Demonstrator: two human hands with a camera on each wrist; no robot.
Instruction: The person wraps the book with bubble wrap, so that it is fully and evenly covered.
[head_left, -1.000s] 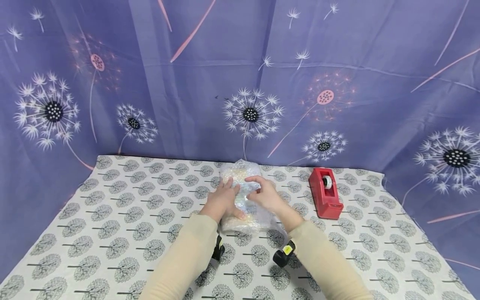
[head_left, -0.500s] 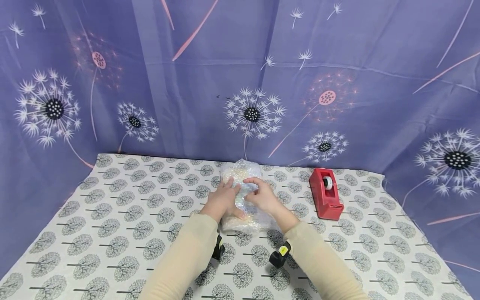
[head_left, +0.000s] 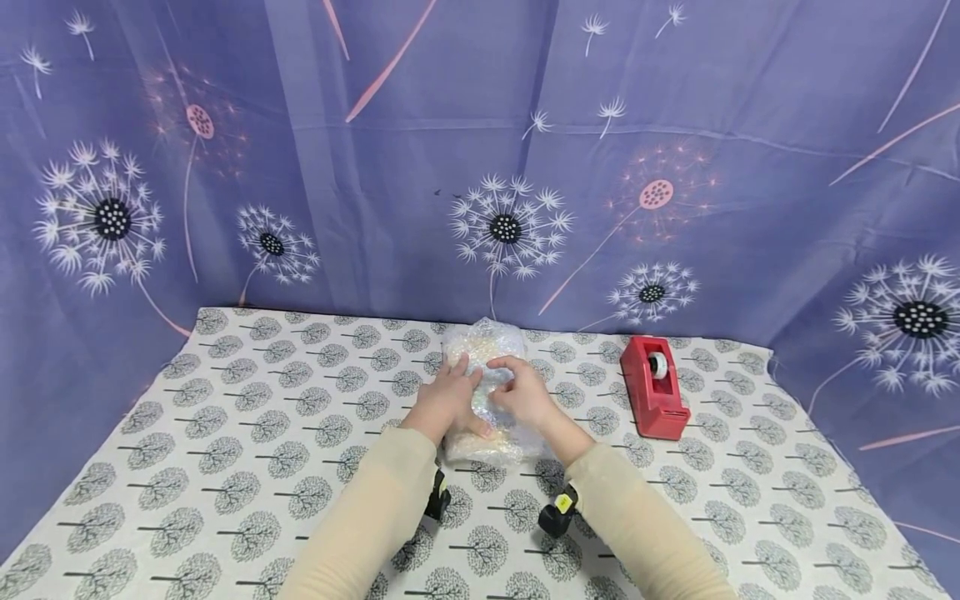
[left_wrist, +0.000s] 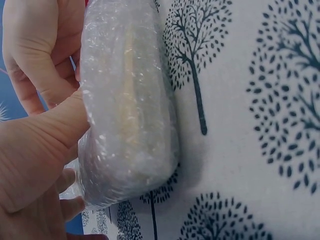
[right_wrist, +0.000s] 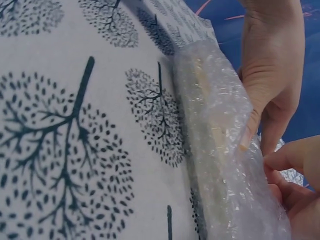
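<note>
A bubble-wrapped bundle lies on the tablecloth in the head view, its pale yellowish and bluish contents blurred by the plastic. My left hand rests on its left side with fingers spread; in the left wrist view the thumb lies along the wrap. My right hand is over the bundle's right half, index finger and thumb bent with a gap between them. Those fingertips touch the wrap near the left hand in the right wrist view, where the right hand partly leaves the frame. Its other fingers are mostly hidden.
A red tape dispenser with a roll of tape stands right of the bundle. The tree-print cloth covers the table, and a purple dandelion curtain hangs behind its back edge. Loose wrap spreads at the bundle's lower right.
My right hand and forearm have shifted slightly left, the fingers staying at the bundle's middle. The left hand, bundle and tape dispenser stay in place.
</note>
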